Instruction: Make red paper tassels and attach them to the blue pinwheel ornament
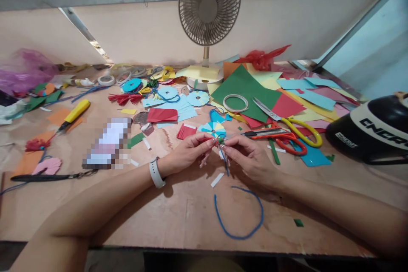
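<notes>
My left hand, with a pale watch band on its wrist, and my right hand meet fingertip to fingertip over the middle of the table. Both are closed in a pinch around a small green piece, with a bit of red showing at the left fingers. From between them a short blue cord hangs down. Fingers cover most of what is held. Just beyond lies a blue and yellow paper disc. A loose blue cord curves on the table nearer to me, beside a white paper strip.
Scissors with yellow handles, red-handled scissors and an orange cutter lie to the right, near a black bottle. A fan stands behind coloured paper. Leftward are a blurred phone and a yellow-handled tool.
</notes>
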{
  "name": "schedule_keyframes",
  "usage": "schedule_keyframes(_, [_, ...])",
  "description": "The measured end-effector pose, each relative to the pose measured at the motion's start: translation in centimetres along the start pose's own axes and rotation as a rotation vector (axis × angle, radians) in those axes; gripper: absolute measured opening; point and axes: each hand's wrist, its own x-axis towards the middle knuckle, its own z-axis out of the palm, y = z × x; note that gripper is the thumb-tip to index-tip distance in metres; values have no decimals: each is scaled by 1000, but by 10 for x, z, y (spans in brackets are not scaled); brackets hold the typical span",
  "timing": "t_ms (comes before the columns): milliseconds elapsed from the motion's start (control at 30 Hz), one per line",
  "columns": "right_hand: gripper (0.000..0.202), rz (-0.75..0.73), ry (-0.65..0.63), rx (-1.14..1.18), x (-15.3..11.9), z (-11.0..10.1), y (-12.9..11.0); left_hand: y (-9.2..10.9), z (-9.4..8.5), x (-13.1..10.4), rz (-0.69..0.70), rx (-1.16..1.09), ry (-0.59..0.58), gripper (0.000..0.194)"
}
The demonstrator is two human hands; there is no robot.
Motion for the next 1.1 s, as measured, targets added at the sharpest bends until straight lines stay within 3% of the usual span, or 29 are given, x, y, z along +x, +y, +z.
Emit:
schedule_keyframes(133, [20,81,0,66,-1,1,1,-1,2,0,83,167,70,42])
schedule_keyframes(333, [18,127,-8,115,-1,0,4,-4,3,0,244,408,146,25])
schedule_keyframes(533, [21,209,14,167,-2,1,2,0,4,-1,296,599,166,21])
schedule_keyframes(800, [30,513,42,380,1,3,-11,-1,2,-3,409,802,139,21])
schedule_keyframes(967, [29,626,6,408,7,0,-13,0,-2,-6,458,1247,13,21])
schedule_keyframes(1100, [23,741,-108,394,16,-7,-19,2,-4,-7,645,1650,-49,19])
